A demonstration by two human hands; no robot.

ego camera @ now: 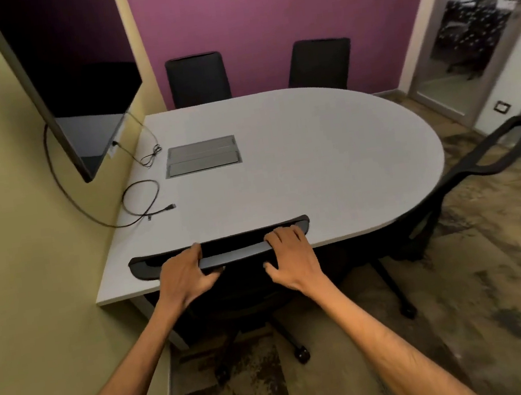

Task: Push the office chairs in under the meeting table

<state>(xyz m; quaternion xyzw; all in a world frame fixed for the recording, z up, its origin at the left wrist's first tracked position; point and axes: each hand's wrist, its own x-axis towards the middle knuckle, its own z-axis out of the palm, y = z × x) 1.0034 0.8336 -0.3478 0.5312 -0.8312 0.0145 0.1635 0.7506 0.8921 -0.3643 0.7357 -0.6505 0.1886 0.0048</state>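
Observation:
A black office chair stands at the near edge of the grey meeting table, its seat tucked under the tabletop. My left hand grips the top rail of its backrest left of centre. My right hand holds the same rail right of centre. A second black chair stands at the table's rounded right end, its back tilted away and one leg sticking out. Two more black chairs, one on the left and one on the right, sit against the far edge by the purple wall.
A dark wall screen hangs over the table's left side, with cables lying on the tabletop beside a metal socket hatch. A yellow wall closes in on the left. Patterned carpet spreads right toward a glass door.

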